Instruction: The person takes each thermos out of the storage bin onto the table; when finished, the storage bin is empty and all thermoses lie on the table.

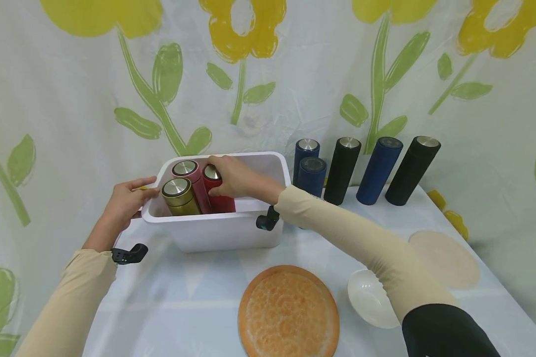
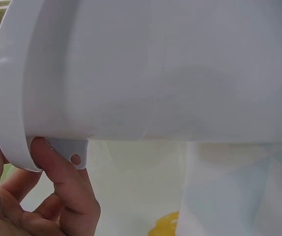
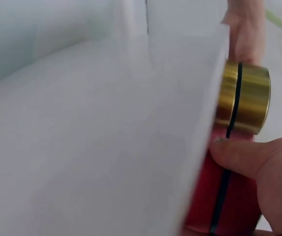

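Observation:
A white plastic bin (image 1: 223, 232) stands on the table with three thermos bottles inside its left part. They are a gold thermos (image 1: 178, 197), a pink thermos (image 1: 199, 191) and a red thermos (image 1: 223, 204), each with a silver lid top. My right hand (image 1: 238, 177) reaches into the bin and grips the red thermos near its top, the thumb (image 3: 239, 155) lying along its side in the right wrist view. At the bin's left end my left hand (image 1: 125, 203) pinches the rim, its fingers (image 2: 64, 179) curled beneath the edge by a small tab with a hole.
Right of the bin stand a blue thermos (image 1: 311, 176) with another behind it, a black thermos (image 1: 341, 171), a taller blue thermos (image 1: 379, 171) and another black thermos (image 1: 412, 171). Nearer lie a round bread-patterned mat (image 1: 289, 312), a white bowl (image 1: 370, 300) and a beige disc (image 1: 446, 260).

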Action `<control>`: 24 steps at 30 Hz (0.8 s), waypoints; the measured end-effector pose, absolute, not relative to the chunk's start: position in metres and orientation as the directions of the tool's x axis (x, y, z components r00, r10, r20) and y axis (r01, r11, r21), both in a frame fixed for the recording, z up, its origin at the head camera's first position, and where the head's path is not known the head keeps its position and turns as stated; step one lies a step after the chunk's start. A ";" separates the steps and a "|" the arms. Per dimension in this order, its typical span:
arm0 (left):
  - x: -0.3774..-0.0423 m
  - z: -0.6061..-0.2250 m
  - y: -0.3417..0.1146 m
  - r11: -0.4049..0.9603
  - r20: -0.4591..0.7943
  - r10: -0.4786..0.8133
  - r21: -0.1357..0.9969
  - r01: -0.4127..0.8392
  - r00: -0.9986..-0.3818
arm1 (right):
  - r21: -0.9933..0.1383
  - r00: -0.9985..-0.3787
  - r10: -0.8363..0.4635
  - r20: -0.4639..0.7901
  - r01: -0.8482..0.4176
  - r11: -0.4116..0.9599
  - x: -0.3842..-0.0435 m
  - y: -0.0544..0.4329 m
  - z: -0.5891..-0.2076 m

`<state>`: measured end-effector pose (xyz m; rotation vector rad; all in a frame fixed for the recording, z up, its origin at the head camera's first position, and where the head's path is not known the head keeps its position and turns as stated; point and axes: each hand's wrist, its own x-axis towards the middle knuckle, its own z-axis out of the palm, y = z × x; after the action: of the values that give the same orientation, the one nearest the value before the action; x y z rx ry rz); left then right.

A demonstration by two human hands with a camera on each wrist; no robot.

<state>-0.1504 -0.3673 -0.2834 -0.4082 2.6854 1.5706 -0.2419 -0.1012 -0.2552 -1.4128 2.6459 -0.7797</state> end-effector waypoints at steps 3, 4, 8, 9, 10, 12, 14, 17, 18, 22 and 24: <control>-0.150 -0.286 -0.367 0.463 -0.136 -0.226 0.856 -0.229 -0.965 | -0.457 -0.544 -0.804 0.241 -0.794 0.401 -0.237 -0.094 -0.262; -0.150 -0.287 -0.367 0.462 -0.138 -0.227 0.856 -0.231 -0.964 | -0.452 -0.535 -0.805 0.258 -0.803 0.388 -0.236 -0.092 -0.263; -0.151 -0.289 -0.369 0.466 -0.140 -0.230 0.853 -0.235 -0.963 | -0.450 -0.521 -0.800 0.298 -0.816 0.363 -0.231 -0.081 -0.268; -0.151 -0.289 -0.370 0.467 -0.140 -0.229 0.852 -0.235 -0.963 | -0.457 -0.524 -0.797 0.299 -0.812 0.362 -0.230 -0.079 -0.269; -0.151 -0.290 -0.370 0.469 -0.140 -0.229 0.851 -0.235 -0.963 | -0.464 -0.530 -0.794 0.298 -0.807 0.364 -0.228 -0.076 -0.269; -0.152 -0.290 -0.371 0.470 -0.138 -0.229 0.851 -0.233 -0.964 | -0.488 -0.545 -0.786 0.292 -0.791 0.368 -0.225 -0.071 -0.269; -0.152 -0.290 -0.371 0.469 -0.136 -0.229 0.852 -0.232 -0.964 | -0.499 -0.557 -0.777 0.294 -0.783 0.372 -0.222 -0.065 -0.269; -0.153 -0.291 -0.371 0.470 -0.134 -0.231 0.852 -0.231 -0.964 | -0.512 -0.566 -0.758 0.324 -0.779 0.363 -0.216 -0.055 -0.267; -0.153 -0.291 -0.371 0.471 -0.132 -0.230 0.852 -0.229 -0.964 | -0.513 -0.566 -0.751 0.340 -0.781 0.356 -0.214 -0.052 -0.266; -0.155 -0.290 -0.371 0.478 -0.129 -0.229 0.849 -0.227 -0.965 | -0.527 -0.572 -0.722 0.389 -0.781 0.335 -0.206 -0.038 -0.263; -0.155 -0.289 -0.371 0.480 -0.129 -0.227 0.848 -0.226 -0.965 | -0.522 -0.576 -0.708 0.409 -0.784 0.336 -0.202 -0.031 -0.261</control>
<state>-0.1546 -0.3709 -0.2892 -0.4134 2.7034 1.5481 -0.2021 -0.0306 -0.2609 -1.4885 2.6553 -1.1407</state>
